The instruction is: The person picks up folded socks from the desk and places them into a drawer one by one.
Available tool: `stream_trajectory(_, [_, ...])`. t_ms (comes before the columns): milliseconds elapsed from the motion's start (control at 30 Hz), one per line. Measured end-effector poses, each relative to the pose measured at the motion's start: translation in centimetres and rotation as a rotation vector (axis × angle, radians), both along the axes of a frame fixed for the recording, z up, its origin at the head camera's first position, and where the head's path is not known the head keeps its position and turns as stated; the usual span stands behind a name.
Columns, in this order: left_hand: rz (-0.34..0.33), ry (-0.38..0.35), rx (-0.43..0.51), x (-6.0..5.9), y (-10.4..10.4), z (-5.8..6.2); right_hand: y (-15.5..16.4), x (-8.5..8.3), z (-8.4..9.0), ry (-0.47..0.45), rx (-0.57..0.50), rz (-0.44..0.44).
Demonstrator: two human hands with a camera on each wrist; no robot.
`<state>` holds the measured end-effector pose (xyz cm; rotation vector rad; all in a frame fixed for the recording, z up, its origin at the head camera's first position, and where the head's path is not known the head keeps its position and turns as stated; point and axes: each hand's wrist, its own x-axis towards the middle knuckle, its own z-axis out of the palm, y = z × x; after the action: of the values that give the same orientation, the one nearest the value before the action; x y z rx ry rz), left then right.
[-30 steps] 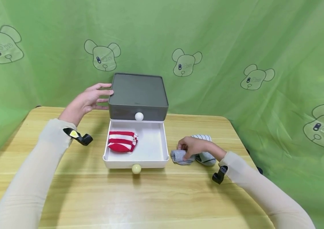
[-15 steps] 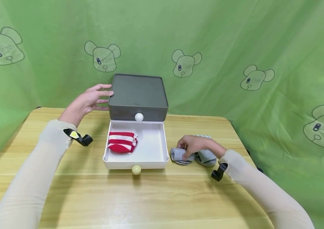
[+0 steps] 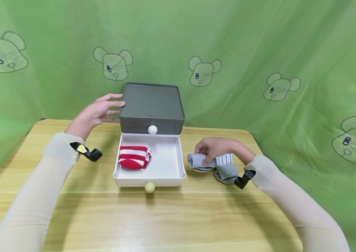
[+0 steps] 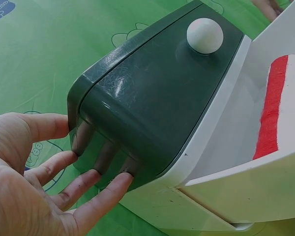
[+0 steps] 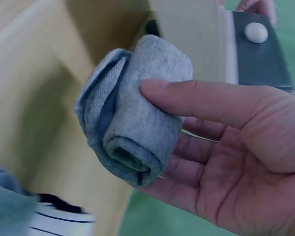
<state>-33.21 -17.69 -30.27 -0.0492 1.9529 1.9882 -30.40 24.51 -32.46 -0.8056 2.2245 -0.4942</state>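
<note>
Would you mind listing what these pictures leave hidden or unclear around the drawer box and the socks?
- Upper drawer, head view: closed, so its contents are hidden.
- Striped sock, right wrist view: cut off by the bottom edge and blurred.
- Red-striped sock, left wrist view: mostly cut off by the right edge.
- Left hand palm, head view: turned away.

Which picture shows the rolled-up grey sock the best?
The right wrist view: the rolled grey sock fills the picture, pinched between the right hand's thumb and fingers, its spiral end showing. The head view shows it small, beside the white drawer, partly covered by that hand. The left wrist view misses it.
</note>
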Motion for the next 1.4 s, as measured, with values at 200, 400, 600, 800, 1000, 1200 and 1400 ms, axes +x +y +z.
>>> stream_trajectory(200, [-0.002,0.002,-0.003,0.1,-0.2,-0.1,-1.3,0.4,4.0,0.014,-0.033,0.051])
stream_trajectory(400, [0.004,0.001,0.004,0.1,-0.3,-0.3,-4.1,1.3,7.5,0.054,-0.082,0.116])
stream_trajectory(600, [0.009,-0.002,0.012,-0.1,-0.2,-0.4,-7.6,1.6,8.1,0.059,-0.106,0.109])
stream_trajectory(800, [0.014,0.006,0.002,-0.3,-0.2,-0.3,-10.3,1.6,6.6,0.058,-0.07,0.093])
stream_trajectory(1000, [0.008,0.004,0.002,-0.2,-0.2,-0.2,-11.6,1.8,5.0,0.085,-0.015,0.077])
stream_trajectory(1200, [0.007,-0.003,0.006,-0.1,-0.1,-0.2,-12.5,1.8,3.8,0.1,0.056,0.036])
stream_trajectory(1400, [0.009,-0.004,0.003,0.0,0.0,-0.1,-13.0,1.6,3.1,0.131,0.105,0.048])
